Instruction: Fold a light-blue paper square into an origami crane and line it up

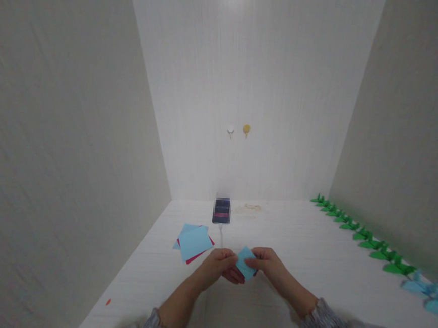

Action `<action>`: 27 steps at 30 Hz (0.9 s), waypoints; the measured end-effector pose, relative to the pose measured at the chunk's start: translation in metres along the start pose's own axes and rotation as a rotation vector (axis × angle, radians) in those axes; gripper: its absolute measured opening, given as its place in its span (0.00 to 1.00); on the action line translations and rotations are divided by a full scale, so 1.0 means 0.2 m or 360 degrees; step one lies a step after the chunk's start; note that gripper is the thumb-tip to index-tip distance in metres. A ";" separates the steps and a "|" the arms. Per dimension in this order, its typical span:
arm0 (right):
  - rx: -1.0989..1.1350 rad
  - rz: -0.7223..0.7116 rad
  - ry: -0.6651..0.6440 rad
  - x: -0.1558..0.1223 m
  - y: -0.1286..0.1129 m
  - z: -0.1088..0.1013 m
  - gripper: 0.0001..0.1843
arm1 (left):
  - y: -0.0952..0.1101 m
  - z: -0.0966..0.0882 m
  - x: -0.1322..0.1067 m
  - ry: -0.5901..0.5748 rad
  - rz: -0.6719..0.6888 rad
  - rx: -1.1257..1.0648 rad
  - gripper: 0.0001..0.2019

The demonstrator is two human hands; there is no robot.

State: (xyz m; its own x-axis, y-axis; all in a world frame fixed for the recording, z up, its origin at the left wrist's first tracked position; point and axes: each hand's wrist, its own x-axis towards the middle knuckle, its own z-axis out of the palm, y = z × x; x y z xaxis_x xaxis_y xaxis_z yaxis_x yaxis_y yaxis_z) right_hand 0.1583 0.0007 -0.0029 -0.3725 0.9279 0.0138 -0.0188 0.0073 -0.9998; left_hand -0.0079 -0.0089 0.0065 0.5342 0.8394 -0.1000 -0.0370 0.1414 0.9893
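Between my two hands is a small folded square of light blue origami paper (246,262), held with one corner pointing away from me above the table. My left hand (226,265) grips its left side, thumb on top and fingers curled underneath. On the right edge, my right hand (265,260) pinches the paper with its thumb across the top; the fingers behind are partly hidden. Left of my hands lies a loose stack of square paper sheets (195,243), light blue on top with red edges showing beneath.
A phone (222,210) stands near the back wall, with a white cable (221,235) running toward me. Along the right wall runs a row of folded green paper pieces (368,242), then blue ones (427,290). A small orange-red scrap (108,302) lies at the left edge.
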 end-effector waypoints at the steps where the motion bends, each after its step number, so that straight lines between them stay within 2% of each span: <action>1: -0.0002 0.0003 -0.0019 0.00 0.00 0.00 0.11 | 0.00 0.00 0.00 -0.0011 -0.0009 0.0009 0.16; 6: 0.0006 0.0016 -0.0090 -0.01 -0.02 -0.01 0.11 | 0.00 0.00 0.00 -0.0027 -0.0065 0.0068 0.17; 11: 0.0026 0.0013 -0.0080 -0.02 -0.03 -0.03 0.10 | 0.00 -0.01 -0.01 -0.0081 -0.0029 -0.0052 0.18; 17: -0.0005 -0.0098 0.0087 -0.01 -0.02 -0.06 0.11 | 0.00 -0.03 0.02 0.0260 0.0134 -0.0155 0.18; 23: -0.0375 -0.0244 0.0131 0.00 0.02 -0.03 0.10 | -0.02 -0.02 0.04 0.0263 0.0155 0.0021 0.15; 27: -0.0644 -0.0361 0.0184 -0.01 0.00 -0.01 0.10 | -0.04 -0.02 0.05 0.0307 0.0188 0.0029 0.14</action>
State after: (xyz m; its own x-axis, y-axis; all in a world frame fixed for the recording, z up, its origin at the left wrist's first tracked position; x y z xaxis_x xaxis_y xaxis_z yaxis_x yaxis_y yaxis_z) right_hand 0.1612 0.0001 -0.0039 -0.2947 0.9213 0.2537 0.2836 0.3379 -0.8974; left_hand -0.0061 0.0015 -0.0022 0.3555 0.9347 -0.0003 -0.0733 0.0282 0.9969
